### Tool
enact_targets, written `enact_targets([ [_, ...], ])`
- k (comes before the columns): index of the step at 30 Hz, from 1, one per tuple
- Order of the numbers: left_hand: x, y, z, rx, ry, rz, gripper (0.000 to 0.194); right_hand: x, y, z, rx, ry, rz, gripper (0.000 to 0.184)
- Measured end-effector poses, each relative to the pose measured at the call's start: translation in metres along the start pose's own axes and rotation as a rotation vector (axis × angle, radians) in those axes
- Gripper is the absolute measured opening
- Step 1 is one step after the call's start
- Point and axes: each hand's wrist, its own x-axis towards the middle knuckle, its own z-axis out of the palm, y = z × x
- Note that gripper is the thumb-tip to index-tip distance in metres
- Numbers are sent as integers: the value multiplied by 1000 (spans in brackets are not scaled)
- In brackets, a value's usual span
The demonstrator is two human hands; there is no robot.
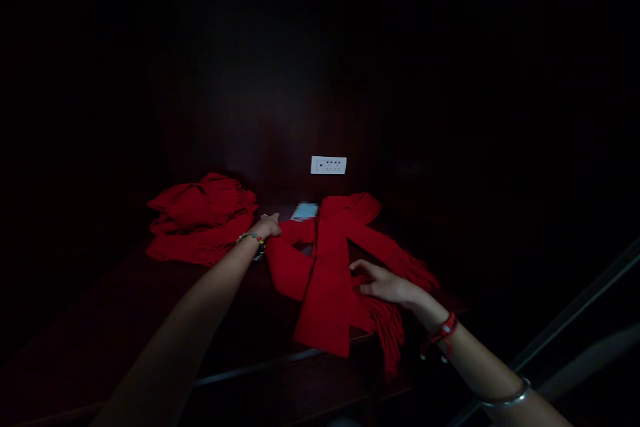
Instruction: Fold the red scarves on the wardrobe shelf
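A red fringed scarf [325,280] lies folded over itself on a dark wooden surface [125,320], one end hanging over the front edge. My left hand [269,225], with a beaded bracelet at the wrist, rests on the scarf's upper left fold, its fingers bent onto the cloth. My right hand [383,282], with a red cord at the wrist, lies on the scarf near its fringe, fingers spread flat. Whether the left hand grips the cloth is hard to make out in the dark.
A pile of red scarves [200,217] sits at the back left. A white socket plate [328,165] is on the dark back wall. A small pale blue object [305,211] lies behind the scarf. A metal rail [575,320] runs at the right.
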Motion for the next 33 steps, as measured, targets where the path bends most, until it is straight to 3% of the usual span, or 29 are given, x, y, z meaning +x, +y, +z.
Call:
enact_targets([
  [3,6,-8,3,3,-50,-80,72,-4,-12,-3,38,32,-26,40],
  [7,5,-23,-1,-10,-58,-142,67,-9,-23,-6,180,61,45,40],
  [9,0,-26,-2,-33,-59,-150,68,-10,-19,-6,68,31,26,40],
  [12,-13,-26,-4,-78,-50,-161,70,-2,-11,-7,-274,-9,-59,41],
  [17,-42,-31,-5,-444,-133,-240,80,55,-23,-9,-574,104,-232,26],
  [20,-52,-33,0,-607,-156,-270,77,110,-35,0,-689,116,-140,24],
  [23,-53,-35,9,-569,-103,-276,70,158,-37,13,-763,144,-13,30],
  [26,-49,-38,12,-481,-31,-266,71,188,-29,20,-785,144,86,32],
  [30,-48,-43,4,-355,93,-254,71,202,-17,16,-796,141,174,27],
  [33,-49,-43,-1,-169,176,-260,61,204,-14,8,-793,166,199,23],
])
